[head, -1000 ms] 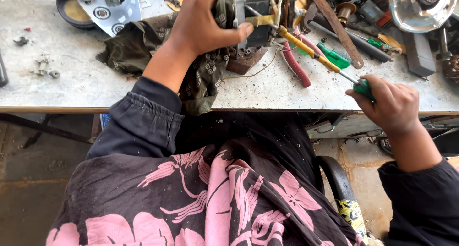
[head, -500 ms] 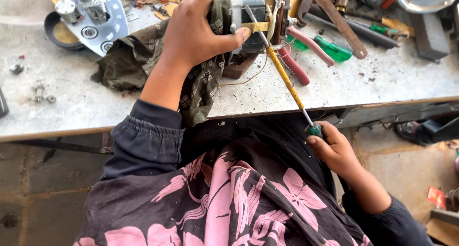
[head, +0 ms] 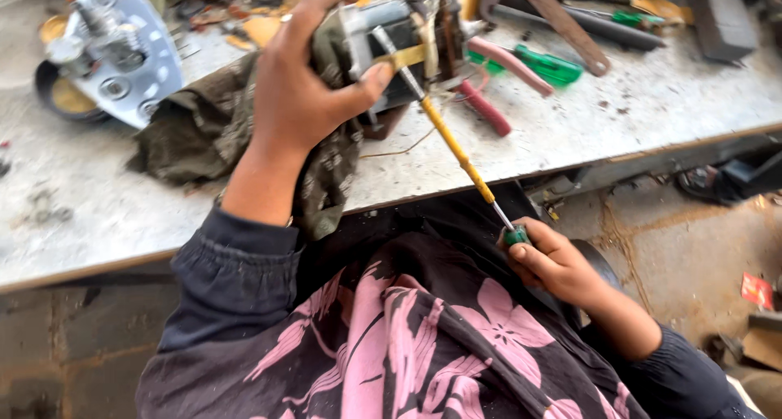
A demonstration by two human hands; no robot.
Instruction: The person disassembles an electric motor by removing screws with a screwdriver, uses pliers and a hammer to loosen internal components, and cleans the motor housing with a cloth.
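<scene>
Left hand (head: 305, 85) raised forward, fingers curled, thumb pressed across front in firm grasp. Right hand (head: 554, 260) low near lap, fist closed, wrist bent inward.

The person wears a dark, near-black top with long sleeves, gathered into ribbed cuffs that end at the wrists, leaving the left hand (head: 297, 101) and the right hand (head: 558, 264) bare. Over the lap lies dark cloth printed with large pink flowers and long pink leaves (the petals broad, with thin dark veins). The fabric looks slightly dusty and creased at the elbows.
</scene>
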